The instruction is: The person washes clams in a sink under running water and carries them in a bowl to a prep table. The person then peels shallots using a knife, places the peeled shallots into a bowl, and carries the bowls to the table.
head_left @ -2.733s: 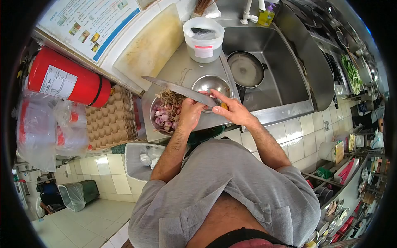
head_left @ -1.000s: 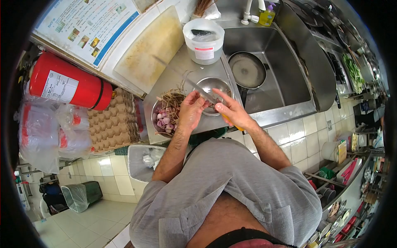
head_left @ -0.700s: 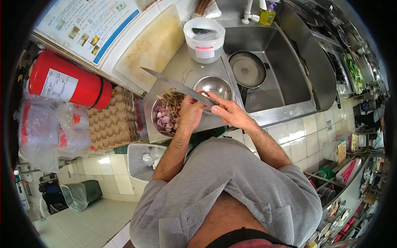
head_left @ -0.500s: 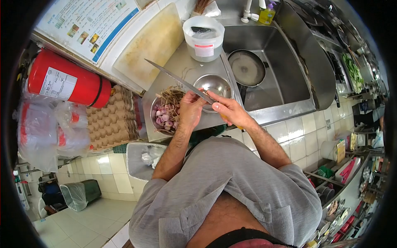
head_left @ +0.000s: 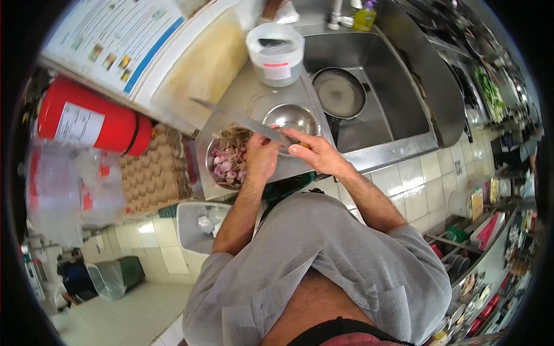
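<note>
My right hand (head_left: 317, 154) grips a long knife (head_left: 234, 119), its blade pointing up and left across the counter. Close beside it, my left hand (head_left: 262, 157) is closed, fingertips near the blade; a small thing pinched there is mostly hidden. Under my left wrist stands a metal bowl of purple shallots (head_left: 226, 164) with dry stalks (head_left: 234, 137) on top. A second, shiny metal bowl (head_left: 293, 117) sits just beyond both hands, partly covered by them.
A white plastic tub (head_left: 276, 55) stands behind the bowls. To the right, a frying pan (head_left: 339, 92) lies in the steel sink (head_left: 398, 109). A cutting board (head_left: 202, 63) leans at the wall. Egg trays (head_left: 153, 176), a fire extinguisher (head_left: 92, 118) and a bin (head_left: 193, 233) are left.
The view has shifted slightly, moving the counter items a little left. My hands stay together at the knife, whose blade looks blurred and somewhat turned.
</note>
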Available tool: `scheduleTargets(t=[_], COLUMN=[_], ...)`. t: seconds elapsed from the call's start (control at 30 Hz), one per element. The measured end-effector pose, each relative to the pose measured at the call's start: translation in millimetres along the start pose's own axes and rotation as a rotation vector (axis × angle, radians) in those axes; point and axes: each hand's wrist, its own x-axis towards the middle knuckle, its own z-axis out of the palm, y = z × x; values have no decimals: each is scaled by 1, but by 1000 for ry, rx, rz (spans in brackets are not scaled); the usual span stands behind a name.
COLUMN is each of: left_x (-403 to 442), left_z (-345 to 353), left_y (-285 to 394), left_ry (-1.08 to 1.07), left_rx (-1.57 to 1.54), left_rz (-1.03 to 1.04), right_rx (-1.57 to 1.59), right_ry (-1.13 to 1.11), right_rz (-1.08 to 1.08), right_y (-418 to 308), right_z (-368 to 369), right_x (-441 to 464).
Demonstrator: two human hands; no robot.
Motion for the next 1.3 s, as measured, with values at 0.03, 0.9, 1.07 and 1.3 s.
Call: scheduleTargets(t=[0.03, 0.9, 1.07, 1.3], left_x=[2, 10, 19, 15], left_z=[0, 48, 48, 35], left_y=[-2, -43, -39, -32], left_ry=[4, 3, -39, -15], left_rx=[-4, 161, 174, 42], left_rz=[-66, -56, -134, -166], right_rx=[-86, -95, 543, 440], right_ry=[38, 65, 8, 126], right_rz=[-106, -225, 267, 317], right_y=[5, 52, 52, 45], right_z=[-2, -66, -74, -75], right_x=[0, -19, -16, 0])
